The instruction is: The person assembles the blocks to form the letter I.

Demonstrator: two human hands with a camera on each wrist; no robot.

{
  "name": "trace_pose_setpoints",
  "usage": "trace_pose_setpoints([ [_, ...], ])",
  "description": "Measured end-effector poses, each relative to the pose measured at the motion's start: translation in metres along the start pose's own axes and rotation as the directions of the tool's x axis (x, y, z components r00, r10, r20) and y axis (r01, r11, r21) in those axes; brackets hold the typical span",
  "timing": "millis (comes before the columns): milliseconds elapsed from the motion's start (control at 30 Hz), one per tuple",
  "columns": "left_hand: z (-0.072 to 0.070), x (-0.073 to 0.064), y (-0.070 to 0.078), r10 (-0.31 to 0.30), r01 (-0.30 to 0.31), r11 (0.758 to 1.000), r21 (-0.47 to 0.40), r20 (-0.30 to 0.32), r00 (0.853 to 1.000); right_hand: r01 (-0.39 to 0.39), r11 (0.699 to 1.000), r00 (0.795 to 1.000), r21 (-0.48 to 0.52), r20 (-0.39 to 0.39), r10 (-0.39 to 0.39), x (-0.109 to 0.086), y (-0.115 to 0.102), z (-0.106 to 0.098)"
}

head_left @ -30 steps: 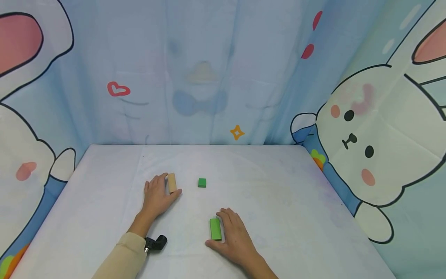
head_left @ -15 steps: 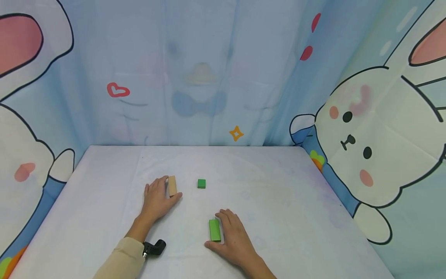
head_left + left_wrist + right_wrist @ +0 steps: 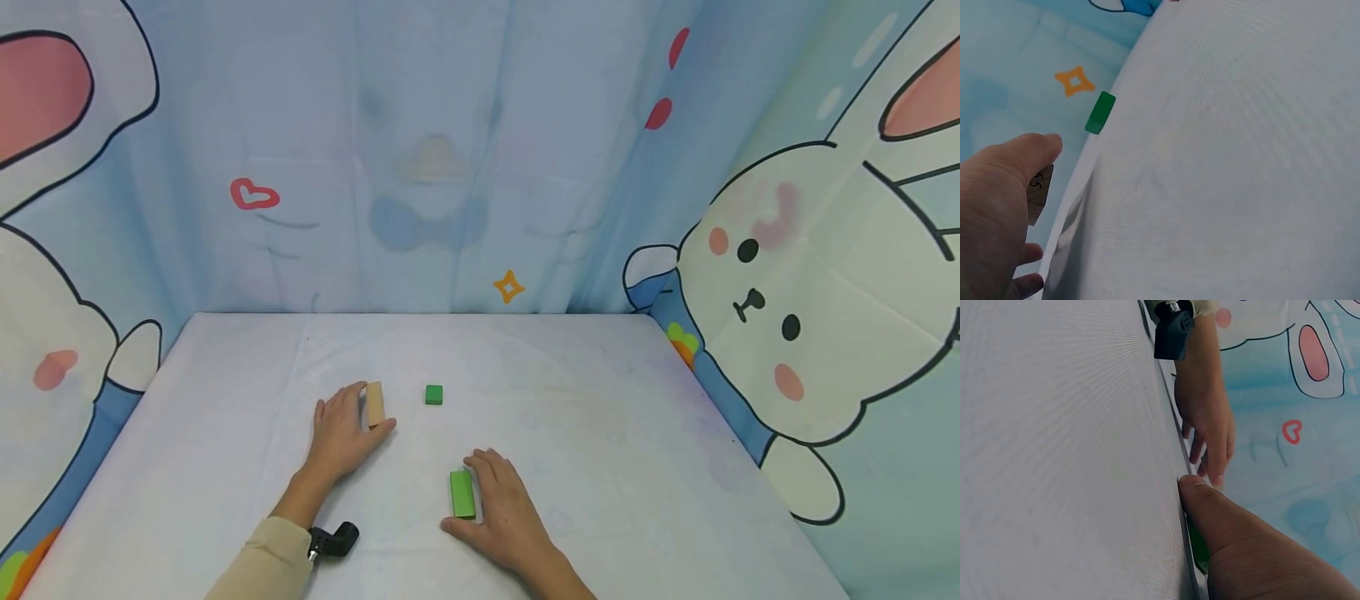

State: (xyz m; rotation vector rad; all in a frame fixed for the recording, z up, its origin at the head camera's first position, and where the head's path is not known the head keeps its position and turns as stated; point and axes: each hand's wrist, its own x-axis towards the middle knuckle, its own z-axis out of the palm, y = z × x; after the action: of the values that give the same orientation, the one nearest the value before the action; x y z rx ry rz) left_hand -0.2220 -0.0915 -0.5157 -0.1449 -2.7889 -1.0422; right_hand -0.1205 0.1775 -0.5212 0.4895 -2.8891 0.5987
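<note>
left of centre in the head view, grasped the tan block (image 3: 375, 403) end to end with the left hand (image 3: 343, 437), thumb at the lower end and fingers at the upper. at lower centre, grasped the green block (image 3: 462, 495) likewise with the right hand (image 3: 504, 508); could not tell how firmly in either case. left the cube (image 3: 433, 395) untouched near the middle, right of the tan block and apart from it. judged an uneven squeeze the likeliest trouble: with contact mainly at the ends, could have twisted either block askew or let one spring free. by straying rightward with the left hand, might have bumped the cube. saw an apparent fold (image 3: 1075, 219) in the cloth (image 3: 645, 467), lower left in the left wrist view; by dragging across such a ridge, might have tipped a block. risked, too, snagging the black camera (image 3: 335, 540), at lower left, and so jerking the grip.
</note>
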Motion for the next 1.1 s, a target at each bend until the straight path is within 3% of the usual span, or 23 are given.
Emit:
trace_pose_setpoints([
  [433, 0.002, -0.011, 0.006, 0.048, -0.048, 0.999, -0.012, -0.014, 0.999, -0.003, 1.0, 1.0, -0.017, 0.005, 0.003, 0.0, 0.001, 0.002],
  [1100, 0.003, -0.015, 0.013, 0.055, -0.055, 0.998, -0.02, 0.008, 0.998, -0.033, 0.999, 0.999, -0.01, 0.042, 0.034, 0.0, -0.001, 0.0],
])
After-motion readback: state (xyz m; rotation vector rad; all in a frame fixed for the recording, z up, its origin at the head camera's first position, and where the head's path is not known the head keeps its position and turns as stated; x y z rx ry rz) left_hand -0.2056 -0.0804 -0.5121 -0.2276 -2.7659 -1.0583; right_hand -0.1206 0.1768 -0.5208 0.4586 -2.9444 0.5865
